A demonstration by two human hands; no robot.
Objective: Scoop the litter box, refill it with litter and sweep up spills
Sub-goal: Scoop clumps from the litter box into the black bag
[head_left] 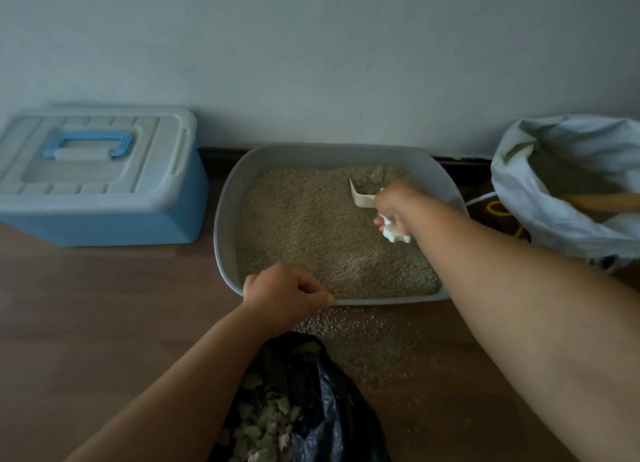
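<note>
A grey litter box (227, 198) full of beige litter sits on the floor against the wall. My right hand (396, 205) grips the handle of a white scoop (362, 198), whose blade digs into the litter near a clump (375, 174) at the box's far right corner. My left hand (284, 295) curls over the box's near rim at the front left corner. A dark plastic bag (322, 392) lies open just below my left arm with several clumps inside. Spilled litter (360, 333) is scattered on the wooden floor in front of the box.
A blue storage bin (100, 181) with a handled lid stands left of the box. A large white sack (561, 184) of litter stands open at the right, with a wooden handle (602, 202) lying across it. The wall runs close behind everything.
</note>
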